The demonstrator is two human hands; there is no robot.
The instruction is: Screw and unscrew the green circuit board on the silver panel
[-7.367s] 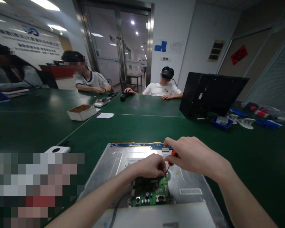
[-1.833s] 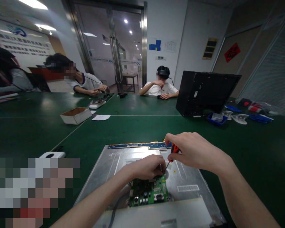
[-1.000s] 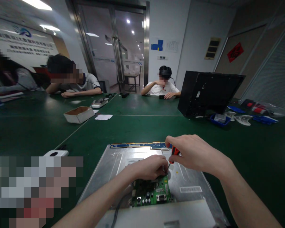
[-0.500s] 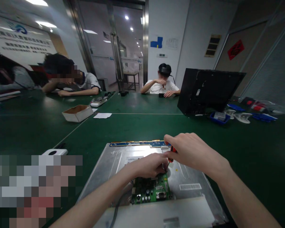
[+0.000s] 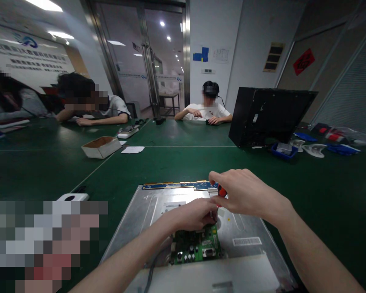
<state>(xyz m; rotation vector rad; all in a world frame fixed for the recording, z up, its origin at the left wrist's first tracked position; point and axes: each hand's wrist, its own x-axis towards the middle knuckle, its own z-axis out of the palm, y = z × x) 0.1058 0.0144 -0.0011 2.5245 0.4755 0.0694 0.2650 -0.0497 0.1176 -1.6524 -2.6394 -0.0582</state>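
Observation:
My right hand [image 5: 245,190] is closed around the red and black handle of a screwdriver [image 5: 222,191], which it holds upright over the back of a metal display panel [image 5: 244,224]. The shaft points down toward the upper edge of a green circuit board [image 5: 195,247]. Close against that shaft, my left hand [image 5: 195,213] has its fingers pinched together near the tip. Whatever lies between those fingers is hidden. A blue strip board [image 5: 173,186] runs along the panel's far edge, and a dark cable [image 5: 150,274] leads from the circuit board's left side.
A black monitor housing [image 5: 268,116] stands at the back right, beside a blue tray [image 5: 283,151] of small parts. An open cardboard box [image 5: 100,148] and white paper [image 5: 133,149] lie on the green table [image 5: 177,162]. Co-workers sit opposite and at the left.
Both hands stay at nearly the same spot on the panel, the screwdriver still upright. The view has shifted slightly. The co-worker opposite has lowered a hand toward the table.

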